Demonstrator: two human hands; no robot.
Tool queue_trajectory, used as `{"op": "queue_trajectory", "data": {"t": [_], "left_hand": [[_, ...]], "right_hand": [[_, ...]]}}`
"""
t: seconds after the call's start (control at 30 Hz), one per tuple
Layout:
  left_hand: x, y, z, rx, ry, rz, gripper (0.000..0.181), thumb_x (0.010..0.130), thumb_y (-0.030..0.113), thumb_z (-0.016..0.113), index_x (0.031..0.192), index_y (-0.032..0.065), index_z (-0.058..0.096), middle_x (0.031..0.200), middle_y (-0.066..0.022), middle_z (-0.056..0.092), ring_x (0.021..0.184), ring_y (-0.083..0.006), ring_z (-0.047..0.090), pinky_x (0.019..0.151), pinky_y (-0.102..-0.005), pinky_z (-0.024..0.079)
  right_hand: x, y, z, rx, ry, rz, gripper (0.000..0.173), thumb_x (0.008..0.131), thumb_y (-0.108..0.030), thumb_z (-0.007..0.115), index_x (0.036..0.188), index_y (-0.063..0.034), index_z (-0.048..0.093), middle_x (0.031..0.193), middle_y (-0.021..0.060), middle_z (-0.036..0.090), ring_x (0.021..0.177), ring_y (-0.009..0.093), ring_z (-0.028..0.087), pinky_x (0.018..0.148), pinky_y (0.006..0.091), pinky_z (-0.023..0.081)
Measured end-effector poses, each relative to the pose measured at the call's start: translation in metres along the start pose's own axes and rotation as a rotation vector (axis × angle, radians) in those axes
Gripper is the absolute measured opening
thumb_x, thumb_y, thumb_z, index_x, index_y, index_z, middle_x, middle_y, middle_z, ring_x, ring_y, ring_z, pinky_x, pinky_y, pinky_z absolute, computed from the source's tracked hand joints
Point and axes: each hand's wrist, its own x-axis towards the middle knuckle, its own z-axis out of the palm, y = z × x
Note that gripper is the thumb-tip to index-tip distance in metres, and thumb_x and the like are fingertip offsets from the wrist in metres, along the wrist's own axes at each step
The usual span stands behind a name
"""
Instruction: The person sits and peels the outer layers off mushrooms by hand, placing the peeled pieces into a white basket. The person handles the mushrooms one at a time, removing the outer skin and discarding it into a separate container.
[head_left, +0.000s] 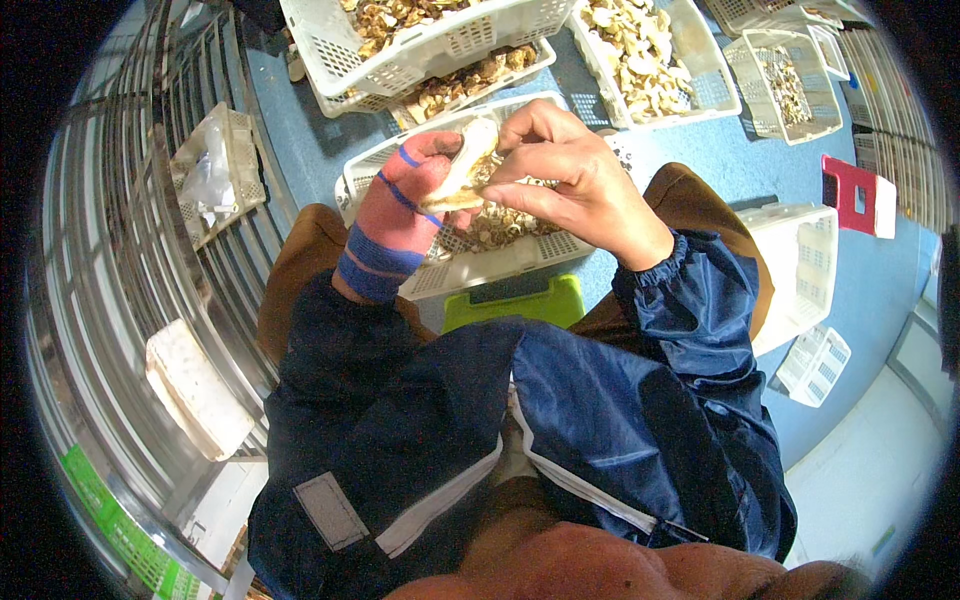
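Observation:
My left hand (397, 199), in a pink knitted glove with blue stripes, holds a pale, curled piece of mushroom (466, 166). Bare, my right hand (581, 169) grips the right side of the same piece between thumb and bent fingers. Both hands are above a white perforated plastic crate (499, 271) between my knees. Small brown and pale mushroom scraps (499, 229) lie inside it, partly hidden by the hands.
Ahead stand stacked white crates (442, 56) of brown pieces and a crate (705, 67) of pale slices. A slatted metal rack (232, 300) runs along my left. To the right are a red plastic stool (847, 196) and a white crate (799, 262). A green plastic object (517, 304) sits below.

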Motion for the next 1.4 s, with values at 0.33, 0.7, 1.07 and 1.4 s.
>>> {"op": "queue_trajectory", "data": {"t": [0.33, 0.7, 1.07, 1.4], "left_hand": [[-0.004, -0.010, 0.010, -0.309, -0.076, -0.006, 0.038, 0.102, 0.031, 0.054, 0.131, 0.0068, 0.054, 0.108, -0.0050, 0.065, 0.087, -0.0159, 0.065, 0.070, -0.0281, 0.052], [-0.002, -0.012, 0.008, -0.088, -0.036, 0.042, 0.040, 0.103, 0.034, 0.054, 0.135, 0.0090, 0.055, 0.113, -0.0066, 0.064, 0.093, -0.0143, 0.064, 0.078, -0.0289, 0.054], [-0.008, -0.017, 0.019, -0.672, -0.096, -0.076, 0.058, 0.091, 0.034, 0.071, 0.139, 0.0118, 0.048, 0.109, -0.0099, 0.063, 0.086, -0.0229, 0.061, 0.072, -0.0360, 0.050], [-0.008, -0.009, 0.014, -0.611, -0.155, -0.068, 0.060, 0.086, 0.030, 0.073, 0.136, 0.0064, 0.049, 0.109, -0.0114, 0.062, 0.084, -0.0233, 0.059, 0.075, -0.0349, 0.048]], "right_hand": [[0.000, -0.008, 0.018, -0.160, 0.230, -0.059, 0.011, 0.083, -0.016, 0.079, 0.085, -0.0083, 0.072, 0.094, 0.0070, 0.067, 0.088, 0.027, 0.066, 0.074, 0.0380, 0.052], [-0.001, -0.009, 0.007, -0.002, 0.130, 0.026, 0.007, 0.086, -0.011, 0.077, 0.091, -0.0056, 0.076, 0.098, 0.0094, 0.068, 0.093, 0.024, 0.067, 0.078, 0.0335, 0.054], [-0.002, -0.011, 0.017, -0.258, 0.351, -0.042, 0.010, 0.086, -0.007, 0.073, 0.088, -0.0034, 0.064, 0.092, 0.0108, 0.070, 0.082, 0.030, 0.068, 0.072, 0.0370, 0.054], [-0.002, -0.002, -0.008, -0.251, 0.589, 0.088, 0.009, 0.090, -0.006, 0.073, 0.091, 0.0009, 0.067, 0.091, 0.0120, 0.072, 0.082, 0.023, 0.070, 0.074, 0.0320, 0.054]]}}
